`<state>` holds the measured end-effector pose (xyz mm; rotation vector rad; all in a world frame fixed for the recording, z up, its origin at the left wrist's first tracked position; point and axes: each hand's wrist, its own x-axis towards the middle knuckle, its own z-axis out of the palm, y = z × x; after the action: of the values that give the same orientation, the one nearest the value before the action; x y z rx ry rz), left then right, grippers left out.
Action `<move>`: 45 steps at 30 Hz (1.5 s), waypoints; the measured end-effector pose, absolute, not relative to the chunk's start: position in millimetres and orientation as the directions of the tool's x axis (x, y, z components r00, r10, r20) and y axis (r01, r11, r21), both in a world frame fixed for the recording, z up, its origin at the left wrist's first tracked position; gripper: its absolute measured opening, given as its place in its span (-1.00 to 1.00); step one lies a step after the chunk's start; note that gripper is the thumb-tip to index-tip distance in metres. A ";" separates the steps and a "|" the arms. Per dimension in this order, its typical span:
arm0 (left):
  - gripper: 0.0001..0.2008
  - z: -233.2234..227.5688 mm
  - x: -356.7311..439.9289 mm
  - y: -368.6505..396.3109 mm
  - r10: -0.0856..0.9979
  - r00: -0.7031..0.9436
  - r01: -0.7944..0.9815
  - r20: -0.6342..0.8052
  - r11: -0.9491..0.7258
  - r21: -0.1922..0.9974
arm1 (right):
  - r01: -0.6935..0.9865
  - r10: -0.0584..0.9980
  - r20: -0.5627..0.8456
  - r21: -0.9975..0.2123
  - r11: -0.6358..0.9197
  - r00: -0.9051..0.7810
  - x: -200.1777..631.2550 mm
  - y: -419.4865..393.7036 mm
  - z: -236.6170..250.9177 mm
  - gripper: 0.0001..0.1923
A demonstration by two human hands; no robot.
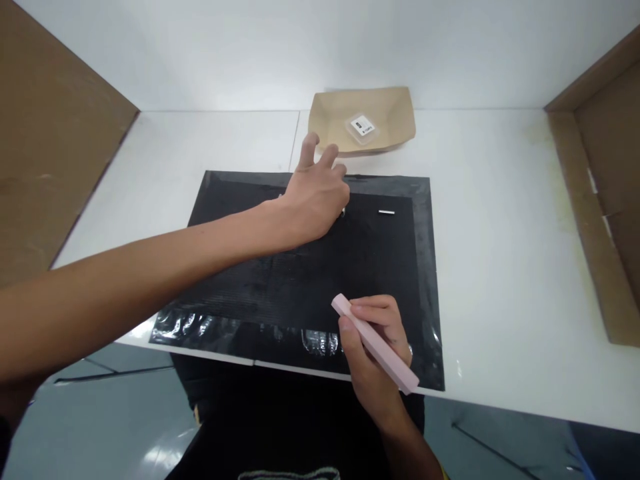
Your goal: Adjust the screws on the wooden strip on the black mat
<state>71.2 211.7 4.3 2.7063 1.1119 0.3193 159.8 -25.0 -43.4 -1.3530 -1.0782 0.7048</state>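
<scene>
My left hand point(315, 193) reaches across a black mat point(310, 280) to its far edge, thumb and forefinger pinched on something small and shiny point(343, 213) that is mostly hidden; the other fingers are spread. My right hand point(375, 353) rests at the mat's near edge, shut on a long pink bar point(375, 343) that slants from upper left to lower right. A small metal pin point(386, 213) lies on the mat to the right of my left hand.
A brown paper tray point(395, 113) stands beyond the mat, with a small clear labelled case point(362, 127) in it. The white table point(500, 253) is flanked by cardboard walls at left point(50, 153) and right point(605, 200). The table's front edge is close to my body.
</scene>
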 end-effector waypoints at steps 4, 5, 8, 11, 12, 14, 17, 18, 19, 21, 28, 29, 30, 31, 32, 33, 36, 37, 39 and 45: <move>-0.60 6.6 73.3 209.9 0.675 0.734 0.660 0.069 -0.734 0.159 | 0.179 0.906 0.195 -0.974 0.135 0.376 160.7 -24.5 -43.4 -0.82; -0.59 7.2 73.5 210.0 0.682 0.730 0.668 0.054 -0.727 0.160 | 0.176 0.907 0.192 -0.975 0.134 0.376 160.9 -24.6 -43.6 -0.82; -0.56 8.7 73.4 211.5 0.712 0.702 0.701 0.008 -0.692 0.173 | 0.173 0.907 0.190 -0.976 0.132 0.376 161.1 -25.0 -44.2 -0.82; -0.55 10.6 73.1 212.9 0.732 0.681 0.721 -0.007 -0.669 0.178 | 0.175 0.907 0.196 -0.975 0.138 0.373 161.2 -25.7 -44.7 -0.82; -0.57 11.6 73.0 213.2 0.733 0.681 0.721 -0.002 -0.669 0.178 | 0.174 0.906 0.197 -0.975 0.140 0.374 161.2 -25.9 -44.9 -0.82; -0.62 14.2 72.9 213.6 0.726 0.688 0.717 -0.008 -0.678 0.161 | 0.169 0.906 0.198 -0.975 0.143 0.375 161.1 -26.2 -45.3 -0.83; -0.69 17.7 71.3 214.8 0.711 0.701 0.712 -0.048 -0.696 0.089 | 0.162 0.905 0.190 -0.977 0.137 0.382 160.4 -26.5 -45.9 -0.83; -0.72 17.9 70.1 215.6 0.708 0.705 0.710 -0.054 -0.702 0.066 | 0.160 0.905 0.185 -0.978 0.132 0.383 160.2 -26.5 -46.0 -0.82; -0.75 17.2 68.6 216.6 0.704 0.709 0.706 -0.048 -0.707 0.051 | 0.158 0.905 0.183 -0.979 0.131 0.384 159.9 -26.5 -46.1 -0.82; -0.79 13.6 65.3 219.0 0.694 0.720 0.693 -0.011 -0.718 0.057 | 0.156 0.904 0.186 -0.978 0.135 0.385 159.6 -26.2 -45.9 -0.82; -0.81 10.3 69.7 209.9 0.687 0.725 0.672 0.045 -0.720 0.173 | 0.155 0.906 0.181 -0.979 0.131 0.382 160.0 -25.7 -45.9 -0.82; -0.82 12.5 72.1 203.6 0.683 0.729 0.668 0.045 -0.724 0.173 | 0.152 0.904 0.181 -0.980 0.131 0.386 160.1 -25.9 -46.2 -0.83; -0.82 14.7 74.0 195.9 0.681 0.731 0.664 0.054 -0.727 0.174 | 0.151 0.902 0.182 -0.980 0.132 0.392 160.2 -26.0 -46.5 -0.83; -0.84 16.2 75.0 186.5 0.676 0.735 0.660 0.057 -0.731 0.172 | 0.151 0.900 0.182 -0.980 0.131 0.397 160.4 -26.2 -46.8 -0.84; -0.85 16.8 74.9 175.8 0.674 0.736 0.660 0.052 -0.733 0.167 | 0.150 0.898 0.180 -0.980 0.129 0.402 160.6 -26.5 -47.0 -0.84; -0.85 16.2 73.3 163.8 0.677 0.734 0.664 0.048 -0.731 0.160 | 0.145 0.896 0.175 -0.981 0.126 0.409 161.0 -27.0 -47.3 -0.84; -0.84 7.1 60.3 124.1 0.687 0.717 0.671 0.118 -0.727 0.146 | 0.125 0.875 0.167 -0.984 0.124 0.455 162.9 -29.2 -48.4 -0.84; -0.86 2.3 54.0 111.3 0.704 0.697 0.686 0.140 -0.710 0.157 | 0.118 0.866 0.165 -0.985 0.124 0.472 163.8 -30.1 -48.9 -0.84; -0.87 -7.8 40.7 88.8 0.772 0.611 0.746 0.173 -0.635 0.201 | 0.101 0.853 0.151 -0.988 0.116 0.500 165.4 -31.5 -49.5 -0.86; -0.90 -24.5 17.1 59.7 0.924 0.342 0.866 0.172 -0.381 0.323 | 0.055 0.853 0.113 -0.994 0.099 0.510 164.8 -28.8 -49.4 -0.89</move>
<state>17.1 59.7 -24.5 2.4262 1.6366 0.4901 164.8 -28.8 -49.4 -1.3558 -0.8749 0.7177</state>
